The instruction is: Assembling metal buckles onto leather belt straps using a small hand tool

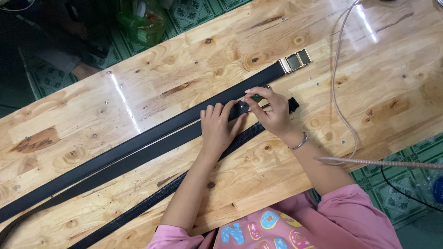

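Black belts [138, 147], three (one gold-buckled): left hand [218, 127] flat on one, right hand [272, 110] pinching a small green piece [256, 97].

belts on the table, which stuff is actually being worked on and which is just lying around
In hand:
- middle black belt, pressed flat by the left hand
- small green piece, pinched by the right hand at that belt's end

Lying about:
- belt with gold buckle
- textured belt
- pinkish cord
- green plastic bag
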